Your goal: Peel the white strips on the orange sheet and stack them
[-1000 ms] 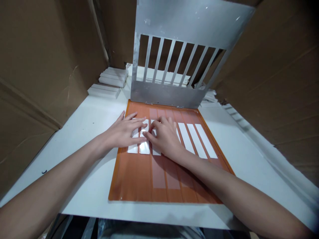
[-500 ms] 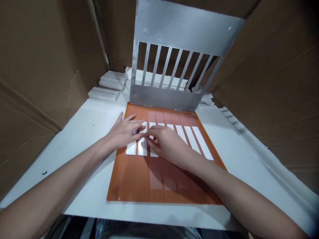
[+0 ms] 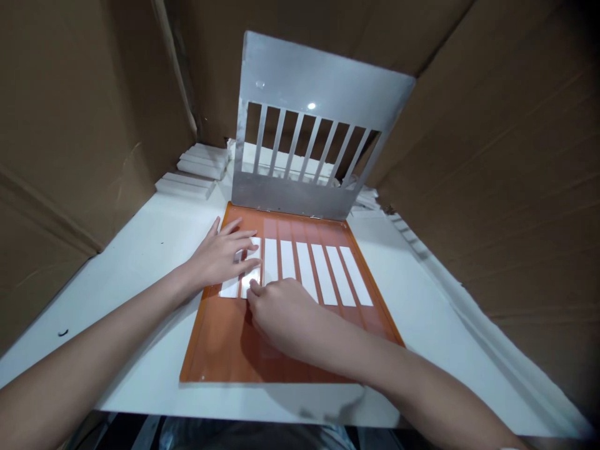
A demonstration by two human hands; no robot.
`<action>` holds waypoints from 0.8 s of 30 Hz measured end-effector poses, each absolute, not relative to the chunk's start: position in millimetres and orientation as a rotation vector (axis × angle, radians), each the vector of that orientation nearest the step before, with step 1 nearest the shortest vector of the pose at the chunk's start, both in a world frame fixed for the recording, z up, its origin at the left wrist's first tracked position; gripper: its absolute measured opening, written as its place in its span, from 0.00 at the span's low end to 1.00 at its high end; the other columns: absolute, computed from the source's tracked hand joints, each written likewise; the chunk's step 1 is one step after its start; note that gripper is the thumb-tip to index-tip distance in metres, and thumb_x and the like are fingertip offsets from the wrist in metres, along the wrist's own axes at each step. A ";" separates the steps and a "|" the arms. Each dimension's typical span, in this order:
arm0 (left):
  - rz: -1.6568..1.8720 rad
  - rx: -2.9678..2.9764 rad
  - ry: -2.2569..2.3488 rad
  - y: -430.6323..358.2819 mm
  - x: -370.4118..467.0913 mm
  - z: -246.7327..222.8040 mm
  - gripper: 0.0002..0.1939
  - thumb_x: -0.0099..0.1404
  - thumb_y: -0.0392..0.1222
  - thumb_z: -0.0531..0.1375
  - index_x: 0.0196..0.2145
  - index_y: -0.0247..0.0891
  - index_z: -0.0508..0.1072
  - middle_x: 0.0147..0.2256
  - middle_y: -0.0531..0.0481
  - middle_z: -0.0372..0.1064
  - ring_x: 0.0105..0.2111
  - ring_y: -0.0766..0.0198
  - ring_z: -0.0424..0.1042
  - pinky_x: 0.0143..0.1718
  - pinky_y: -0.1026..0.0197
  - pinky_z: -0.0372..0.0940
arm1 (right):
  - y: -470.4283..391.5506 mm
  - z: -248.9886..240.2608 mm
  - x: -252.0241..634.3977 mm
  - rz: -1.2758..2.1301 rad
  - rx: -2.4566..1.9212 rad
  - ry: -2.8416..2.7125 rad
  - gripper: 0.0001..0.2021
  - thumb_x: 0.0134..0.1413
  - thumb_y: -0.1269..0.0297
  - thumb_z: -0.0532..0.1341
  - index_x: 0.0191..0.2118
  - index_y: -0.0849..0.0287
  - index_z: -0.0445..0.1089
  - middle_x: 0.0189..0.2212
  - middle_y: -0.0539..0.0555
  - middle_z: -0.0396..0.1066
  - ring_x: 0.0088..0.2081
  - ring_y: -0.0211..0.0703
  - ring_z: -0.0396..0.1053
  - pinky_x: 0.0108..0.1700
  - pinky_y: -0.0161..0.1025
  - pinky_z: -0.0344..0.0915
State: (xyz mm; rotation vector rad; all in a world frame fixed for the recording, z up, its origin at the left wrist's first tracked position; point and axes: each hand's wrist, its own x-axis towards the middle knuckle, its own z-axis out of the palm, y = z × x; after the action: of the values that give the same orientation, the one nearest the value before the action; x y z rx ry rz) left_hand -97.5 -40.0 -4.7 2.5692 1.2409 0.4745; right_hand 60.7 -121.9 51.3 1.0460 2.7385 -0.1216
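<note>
A row of several white strips lies side by side on an orange board. My left hand is spread over the leftmost strips, its fingers apart and its fingertips on or just above the second strip from the left. That glossy strip catches the light. My right hand is closed, thumb and finger together at the near end of the glossy strip; whatever is between them is too small or hidden to make out. Behind the board, a slotted metal plate stands tilted up along its far edge.
The board rests on a white table. White stacked pieces sit at the back left, more white pieces at the back right. Brown cardboard walls close in both sides and the back. A small black scrap lies at left.
My right hand has moved toward me, from the middle of the left strips to their near end. My left hand stays over the leftmost strips. The camera view has shifted slightly.
</note>
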 end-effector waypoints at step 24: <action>0.577 2.736 1.151 -6.6 -87.9 -13.7 0.17 0.65 0.48 0.49 0.49 0.43 0.68 0.56 0.47 0.59 0.59 0.50 0.50 0.56 0.45 0.50 | -124.1 52.5 61.1 -0.117 0.995 2.774 0.07 0.46 0.75 0.56 0.26 0.64 0.71 0.24 0.55 0.71 0.27 0.43 0.68 0.22 0.36 0.54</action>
State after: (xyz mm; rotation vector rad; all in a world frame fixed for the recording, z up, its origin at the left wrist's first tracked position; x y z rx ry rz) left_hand -87.9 -6.6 -13.7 2.7356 1.1510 0.5769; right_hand 61.1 -124.1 52.5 0.9950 2.7741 -0.1173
